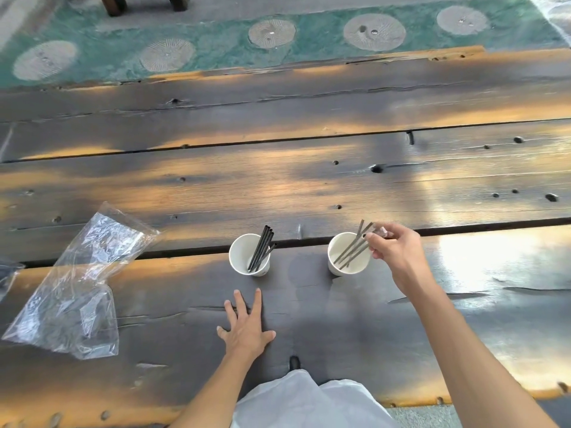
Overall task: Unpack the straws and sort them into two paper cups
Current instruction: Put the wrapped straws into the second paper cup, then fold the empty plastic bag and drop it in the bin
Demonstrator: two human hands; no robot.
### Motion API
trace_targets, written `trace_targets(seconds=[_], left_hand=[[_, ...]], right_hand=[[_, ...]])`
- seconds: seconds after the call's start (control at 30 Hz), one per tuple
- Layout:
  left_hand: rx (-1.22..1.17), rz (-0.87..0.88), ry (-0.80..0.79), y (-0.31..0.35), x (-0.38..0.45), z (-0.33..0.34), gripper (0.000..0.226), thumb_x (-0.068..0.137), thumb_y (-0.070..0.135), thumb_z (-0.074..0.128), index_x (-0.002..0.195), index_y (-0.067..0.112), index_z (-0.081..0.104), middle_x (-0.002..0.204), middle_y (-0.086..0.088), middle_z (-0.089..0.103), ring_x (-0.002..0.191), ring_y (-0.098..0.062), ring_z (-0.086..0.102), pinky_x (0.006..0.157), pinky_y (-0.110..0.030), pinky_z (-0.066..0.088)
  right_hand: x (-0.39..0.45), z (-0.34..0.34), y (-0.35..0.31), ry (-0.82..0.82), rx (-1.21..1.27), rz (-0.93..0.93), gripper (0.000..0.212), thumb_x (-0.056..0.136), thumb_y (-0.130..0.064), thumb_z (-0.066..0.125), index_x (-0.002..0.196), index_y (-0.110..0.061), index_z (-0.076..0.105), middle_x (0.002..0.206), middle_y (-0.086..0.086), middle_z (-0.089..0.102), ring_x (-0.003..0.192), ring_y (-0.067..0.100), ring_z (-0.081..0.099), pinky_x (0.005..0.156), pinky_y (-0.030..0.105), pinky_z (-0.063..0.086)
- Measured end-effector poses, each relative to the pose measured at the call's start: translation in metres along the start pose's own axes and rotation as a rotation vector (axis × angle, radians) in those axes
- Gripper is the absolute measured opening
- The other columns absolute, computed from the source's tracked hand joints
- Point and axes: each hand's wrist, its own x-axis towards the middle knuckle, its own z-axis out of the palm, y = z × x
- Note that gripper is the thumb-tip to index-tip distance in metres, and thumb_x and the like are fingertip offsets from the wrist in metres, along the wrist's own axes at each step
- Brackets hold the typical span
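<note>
Two white paper cups stand on a dark wooden table. The left cup (244,251) holds several black straws (262,247) leaning to the right. The right cup (336,254) holds several grey straws (352,247), also leaning right. My right hand (394,251) hovers at the right cup's rim, its fingertips pinched on the upper ends of the grey straws. My left hand (245,327) lies flat on the table in front of the left cup, fingers spread, holding nothing.
A crumpled clear plastic bag (77,288) lies on the table at the left. The table (309,180) is made of wide dark planks with gaps and knot holes. White clothing (306,403) shows at the near edge. A green patterned floor lies beyond the far edge.
</note>
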Motion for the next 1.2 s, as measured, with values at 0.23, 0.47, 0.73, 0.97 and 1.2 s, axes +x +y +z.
trace_targets(seconds=[0.23,0.47,0.73,0.97,1.2], left_hand=[[-0.204,0.044,0.024,-0.016,-0.004,-0.006,0.094,0.087,0.051,0.065,0.158,0.039,0.004,0.168,-0.002,-0.016,0.154,-0.028,-0.013,0.12,-0.057,0.015],[-0.684,-0.041,0.187,-0.059,-0.014,-0.021,0.078,0.089,0.037,0.067,0.155,0.03,0.026,0.166,-0.008,0.01,0.153,-0.024,0.014,0.118,-0.045,0.023],[-0.886,-0.496,0.716,-0.182,-0.036,-0.045,0.039,0.094,0.011,0.058,0.132,0.011,0.055,0.129,-0.013,0.054,0.125,-0.031,0.049,0.105,-0.042,0.037],[-1.779,-0.902,0.71,-0.285,-0.012,-0.06,0.043,0.092,0.006,0.062,0.132,0.0,0.049,0.128,-0.025,0.06,0.119,-0.039,0.059,0.101,-0.043,0.046],[-2.125,-0.699,0.492,-0.33,0.004,-0.072,0.036,0.098,0.024,0.062,0.131,0.008,0.056,0.119,-0.011,0.066,0.111,-0.024,0.061,0.107,-0.04,0.045]], right_hand=[[-0.043,0.026,-0.045,0.048,-0.092,-0.355,0.033,0.089,-0.006,0.066,0.117,-0.023,0.066,0.101,-0.004,0.062,0.061,0.017,0.05,0.057,0.025,0.047],[-0.089,0.129,-0.036,-0.38,-0.174,-0.243,0.015,0.093,-0.005,0.061,0.103,-0.013,0.069,0.072,0.003,0.064,0.055,0.009,0.056,0.05,0.029,0.042],[-0.136,0.235,0.013,-0.659,-0.258,-0.067,0.014,0.093,-0.002,0.057,0.095,-0.012,0.067,0.071,0.006,0.062,0.057,0.018,0.056,0.048,0.026,0.043],[-0.154,0.297,0.042,-0.732,-0.36,0.109,0.013,0.094,-0.001,0.054,0.095,-0.005,0.066,0.077,0.008,0.065,0.06,0.02,0.059,0.05,0.026,0.045],[-0.159,0.34,0.066,-0.698,-0.416,0.249,0.014,0.096,-0.004,0.052,0.098,-0.005,0.066,0.08,0.007,0.067,0.059,0.016,0.06,0.054,0.023,0.047]])
